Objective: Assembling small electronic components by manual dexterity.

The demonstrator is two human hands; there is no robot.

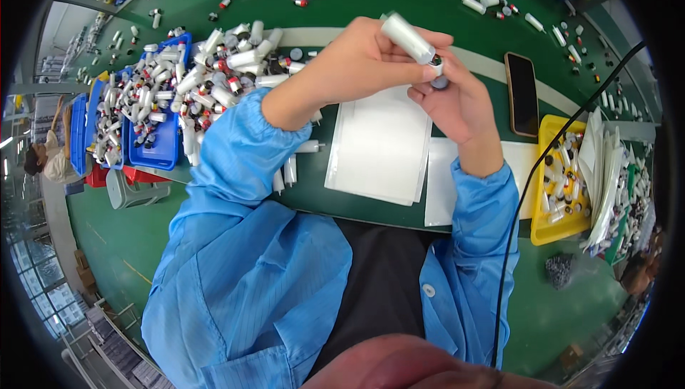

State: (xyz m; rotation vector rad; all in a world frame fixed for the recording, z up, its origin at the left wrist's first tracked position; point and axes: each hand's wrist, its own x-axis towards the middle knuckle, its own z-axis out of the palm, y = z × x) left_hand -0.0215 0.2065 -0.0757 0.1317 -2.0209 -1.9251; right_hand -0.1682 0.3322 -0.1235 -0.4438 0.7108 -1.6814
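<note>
Over the green table, my left hand (360, 64) is closed around a white translucent cylinder (408, 38), held tilted with its lower end toward my right hand. My right hand (462, 107) is curled at that lower end, its fingers closed about a small black, white and grey piece (438, 77). Whether this piece is joined to the cylinder, I cannot tell. Below both hands lie white sheets (378, 150) in a stack. A large heap of similar white cylinders with red and black parts (232, 61) lies left of my left forearm.
Blue bins (168, 148) full of cylinders stand left; a yellow bin (551, 232) with small parts stands right. A phone (523, 96) lies beyond it. A black cable (531, 182) crosses the right side. Loose pieces are scattered along the far table. Another person (57, 161) is far left.
</note>
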